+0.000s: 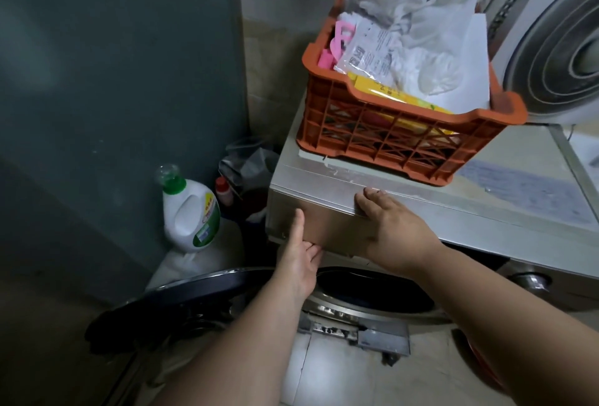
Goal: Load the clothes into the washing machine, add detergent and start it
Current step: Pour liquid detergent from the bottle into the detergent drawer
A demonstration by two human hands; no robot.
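**Orange crate tops a silver-grey washer**

An orange lattice-sided crate [398,133] holds white plastic bags [418,16], a pink item [334,45] and a yellow packet [385,89]. The washing machine [479,227] is silver-grey, its door [181,302] dark. A white detergent bottle [189,211] carries a green cap and green label against a dark grey-green wall [113,65].

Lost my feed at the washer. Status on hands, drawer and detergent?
Left hand fingers under detergent drawer, thumb on its front. Right hand flat on drawer's top edge. Detergent bottle on floor, untouched. Washer door open. Orange crate above.
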